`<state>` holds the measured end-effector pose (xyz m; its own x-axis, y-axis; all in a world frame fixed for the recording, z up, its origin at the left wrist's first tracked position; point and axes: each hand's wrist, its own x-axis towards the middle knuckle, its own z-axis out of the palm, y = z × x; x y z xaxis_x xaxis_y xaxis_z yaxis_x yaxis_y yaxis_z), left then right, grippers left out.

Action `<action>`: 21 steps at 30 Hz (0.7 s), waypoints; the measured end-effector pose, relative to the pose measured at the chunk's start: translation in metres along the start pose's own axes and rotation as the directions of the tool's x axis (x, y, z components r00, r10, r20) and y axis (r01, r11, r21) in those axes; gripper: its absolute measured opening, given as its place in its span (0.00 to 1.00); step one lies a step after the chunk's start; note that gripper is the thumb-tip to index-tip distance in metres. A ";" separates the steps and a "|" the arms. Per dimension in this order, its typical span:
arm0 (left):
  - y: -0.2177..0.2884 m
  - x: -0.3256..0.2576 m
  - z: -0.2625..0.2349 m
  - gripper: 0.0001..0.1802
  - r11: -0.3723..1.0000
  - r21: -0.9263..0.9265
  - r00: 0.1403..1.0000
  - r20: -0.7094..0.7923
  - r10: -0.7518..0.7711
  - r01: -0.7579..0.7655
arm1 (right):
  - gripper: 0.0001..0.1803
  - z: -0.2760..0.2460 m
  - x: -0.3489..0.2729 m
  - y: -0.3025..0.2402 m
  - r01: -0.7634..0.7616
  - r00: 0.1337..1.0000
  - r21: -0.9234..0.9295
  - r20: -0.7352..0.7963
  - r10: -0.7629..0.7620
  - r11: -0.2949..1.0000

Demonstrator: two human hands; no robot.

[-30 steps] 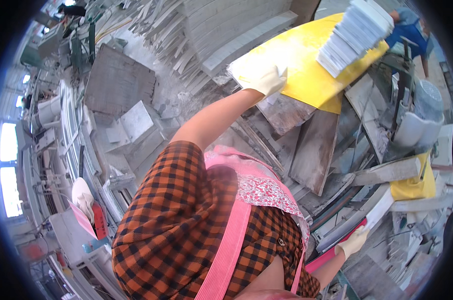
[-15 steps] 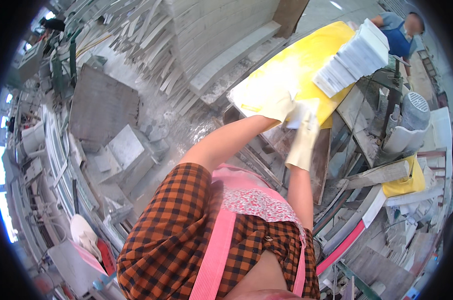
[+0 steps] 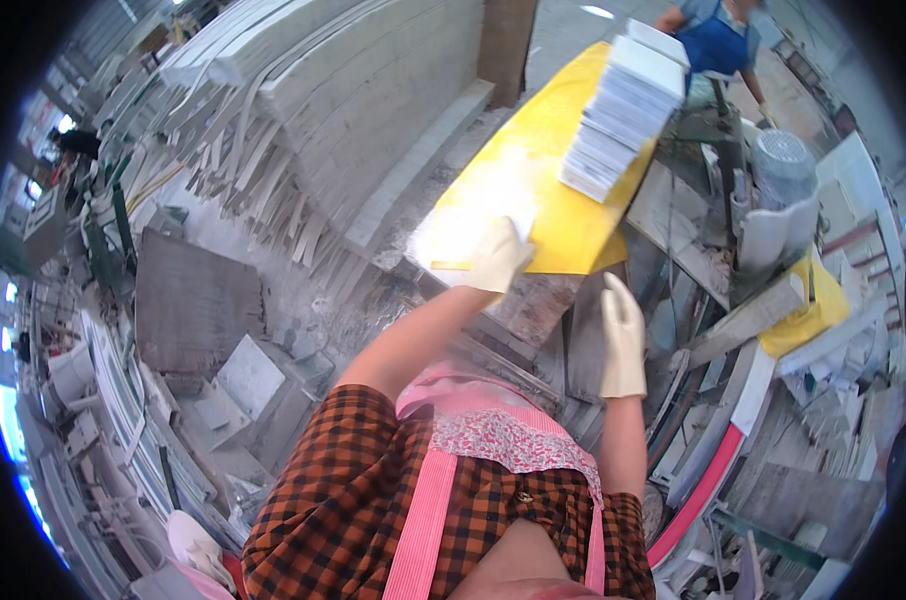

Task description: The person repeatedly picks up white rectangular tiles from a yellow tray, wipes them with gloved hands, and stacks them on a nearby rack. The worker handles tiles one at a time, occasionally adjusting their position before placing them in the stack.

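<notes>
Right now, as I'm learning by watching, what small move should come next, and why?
Perhaps bring the right hand to the yellow sheet: it appears empty and clear of the sheet, while the left hand is at the sheet's near edge.

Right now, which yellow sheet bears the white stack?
The larger yellow sheet, beside the left hand. The smaller yellow sheet, at right, bears none.

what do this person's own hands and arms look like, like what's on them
The left hand and right hand wear matching cream gloves that reach the wrists, with no markings to be made out. The forearms are bare. Above them are loose sleeves in an orange and dark check, ending around the elbows.
</notes>
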<state>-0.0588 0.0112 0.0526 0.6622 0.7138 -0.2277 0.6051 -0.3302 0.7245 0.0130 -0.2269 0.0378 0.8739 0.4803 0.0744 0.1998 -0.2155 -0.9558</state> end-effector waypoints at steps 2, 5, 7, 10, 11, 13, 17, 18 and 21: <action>-0.007 0.004 0.000 0.40 0.989 0.147 1.000 -0.011 -0.005 0.006 | 0.21 -0.065 -0.018 0.001 -0.143 0.970 -0.021 -0.200 0.137 0.989; -0.015 0.015 -0.007 0.40 0.930 0.344 0.992 0.021 0.128 -0.127 | 0.22 -0.163 -0.066 0.027 -0.052 0.908 -0.051 -0.419 0.025 0.997; -0.013 0.021 -0.010 0.37 0.983 0.042 0.984 0.016 0.180 -0.181 | 0.23 -0.226 -0.096 0.061 -0.124 0.835 -0.256 -0.548 -0.038 0.959; -0.009 0.015 -0.014 0.38 0.981 -0.161 0.987 0.095 0.128 -0.112 | 0.23 -0.302 -0.100 0.114 -0.433 0.604 -0.227 -0.792 0.094 0.873; -0.008 0.011 -0.017 0.36 0.977 -0.178 0.976 0.156 0.150 -0.121 | 0.25 -0.322 -0.102 0.126 -0.480 0.603 -0.404 -0.797 -0.041 0.779; -0.006 0.007 -0.018 0.36 0.981 -0.183 0.985 0.146 0.097 -0.070 | 0.29 -0.351 -0.095 0.141 -0.576 0.588 -0.554 -0.792 -0.167 0.601; -0.001 0.008 -0.015 0.35 0.981 -0.194 0.994 0.098 0.046 -0.027 | 0.39 -0.382 -0.065 0.153 -0.660 0.706 -0.675 -0.708 -0.035 0.330; 0.000 0.008 -0.014 0.35 0.982 -0.187 0.996 0.090 0.028 -0.010 | 0.37 -0.384 -0.053 0.155 -0.676 0.700 -0.664 -0.714 -0.004 0.318; 0.000 0.007 -0.015 0.39 0.992 -0.128 0.996 0.081 0.021 -0.011 | 0.37 -0.387 -0.013 0.165 -0.676 0.691 -0.667 -0.722 -0.045 0.314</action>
<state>-0.0607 0.0248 0.0610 0.7087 0.6541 -0.2644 0.5362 -0.2558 0.8044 0.2060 -0.5971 -0.0106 0.9145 -0.2722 0.2994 -0.2329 -0.9591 -0.1605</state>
